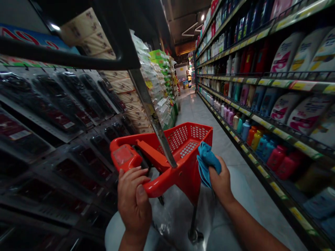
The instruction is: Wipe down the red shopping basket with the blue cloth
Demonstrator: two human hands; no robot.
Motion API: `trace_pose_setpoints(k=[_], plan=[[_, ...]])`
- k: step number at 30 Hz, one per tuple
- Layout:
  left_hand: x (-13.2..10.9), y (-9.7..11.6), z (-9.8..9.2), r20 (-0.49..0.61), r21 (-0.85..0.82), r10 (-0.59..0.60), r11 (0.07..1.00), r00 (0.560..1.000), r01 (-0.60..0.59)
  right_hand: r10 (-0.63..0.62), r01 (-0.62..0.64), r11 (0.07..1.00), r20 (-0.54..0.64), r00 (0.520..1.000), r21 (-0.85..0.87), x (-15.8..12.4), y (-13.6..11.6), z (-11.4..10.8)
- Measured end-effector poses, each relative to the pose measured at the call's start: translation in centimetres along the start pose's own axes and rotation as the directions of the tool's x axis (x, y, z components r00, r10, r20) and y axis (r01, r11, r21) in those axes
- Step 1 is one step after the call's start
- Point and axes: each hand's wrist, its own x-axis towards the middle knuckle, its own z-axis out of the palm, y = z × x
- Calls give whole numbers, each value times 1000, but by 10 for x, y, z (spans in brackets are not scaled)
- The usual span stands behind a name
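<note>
A bunched blue cloth (206,164) is sitting at the near right corner of a red plastic shopping basket (187,174), with its folds hanging down along the outside wall. The person's right hand (219,176) is closed firmly around the cloth, its fingers (216,164) gathering the fabric and lying right beside the basket's rim. The right hand is the nearer one to the cloth. The left hand (134,204) is wrapped around the basket's red handle (157,183), which is slanting from the basket toward the left, its fingers (133,176) curling over the top. Rows of bottles (261,144) are lining shelves on the right, dark packaged goods (60,101) are hanging on the left, and a tiled aisle floor (199,118) is stretching ahead.
</note>
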Motion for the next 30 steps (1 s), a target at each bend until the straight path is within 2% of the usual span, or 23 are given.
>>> trace_pose_setpoints(k=[2, 3, 5, 7, 8, 10, 12, 14, 16, 18, 20, 22, 23, 24, 27, 28, 30], plan=[[1, -2, 1, -40, 23, -21, 999, 999, 22, -136, 134, 991, 125, 983, 25, 3, -36, 1], [2, -2, 2, -56, 44, -29, 999, 998, 32, -216, 213, 976, 218, 952, 39, 3, -53, 4], [4, -1, 2, -43, 104, -19, 994, 999, 23, -344, 345, 936, 384, 857, 67, -1, -74, 15], [7, -2, 2, 27, 179, 29, 983, 999, -33, -405, 424, 903, 462, 789, 69, -4, -70, 29], [9, -3, 1, 60, 208, 52, 976, 997, -63, -402, 435, 899, 469, 786, 41, -3, -59, 36], [12, -9, -1, 84, 242, 64, 967, 994, -83, -323, 386, 920, 423, 847, -70, 8, -27, 47], [16, -18, -3, 73, 254, 39, 966, 997, -56, -182, 248, 953, 322, 929, -177, 25, 7, 57], [20, -27, -5, 66, 270, 8, 962, 998, -26, -53, 100, 971, 215, 975, -216, 38, 25, 66], [24, -35, -5, 47, 292, -13, 956, 999, -1, -11, 50, 975, 178, 984, -218, 39, 23, 75], [26, -42, -5, 16, 304, -40, 952, 999, 34, -72, 123, 972, 245, 967, -202, 25, 6, 83], [27, -50, -6, -14, 309, -62, 949, 998, 64, -191, 255, 956, 355, 915, -142, 6, -10, 89], [26, -60, -10, -23, 317, -82, 945, 996, 86, -279, 339, 938, 416, 865, -76, -6, -14, 92], [25, -64, -12, -28, 319, -90, 943, 996, 95, -288, 341, 938, 401, 870, -65, -7, -10, 93], [25, -69, -14, -30, 319, -102, 942, 994, 106, -270, 314, 947, 357, 894, -71, -6, -4, 94], [23, -79, -19, -34, 316, -127, 940, 991, 131, -119, 136, 983, 133, 984, -124, -3, 18, 103], [23, -80, -18, -41, 317, -129, 939, 991, 136, -84, 95, 987, 85, 993, -130, -6, 21, 107], [22, -82, -16, -65, 327, -127, 934, 990, 141, -76, 90, 987, 102, 992, -136, -23, 19, 116]])
